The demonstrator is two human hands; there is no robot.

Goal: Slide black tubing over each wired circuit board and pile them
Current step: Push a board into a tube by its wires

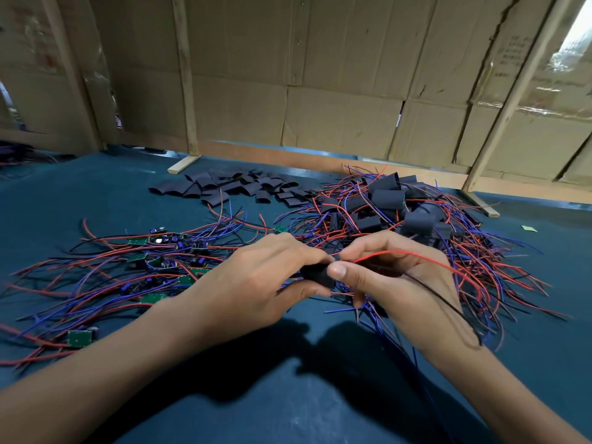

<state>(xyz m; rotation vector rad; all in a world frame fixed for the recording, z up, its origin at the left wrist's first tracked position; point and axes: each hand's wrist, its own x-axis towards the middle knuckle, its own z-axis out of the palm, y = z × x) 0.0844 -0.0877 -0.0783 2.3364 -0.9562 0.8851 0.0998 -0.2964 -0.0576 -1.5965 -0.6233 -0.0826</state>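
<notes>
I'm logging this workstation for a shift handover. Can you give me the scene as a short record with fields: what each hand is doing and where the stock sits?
left hand: grips a black tube piece
right hand: pinches wires at the tube's mouth, a red wire arching over it
bare boards: green wired boards spread to the left
empty tubing: flat black pieces at the back
finished pile: sleeved boards heaped on the right
surface: dark blue-green table
backdrop: cardboard wall

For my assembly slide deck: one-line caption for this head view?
Both hands, left hand and right hand, work a black tube along wires, between bare boards and the sleeved pile.
</notes>
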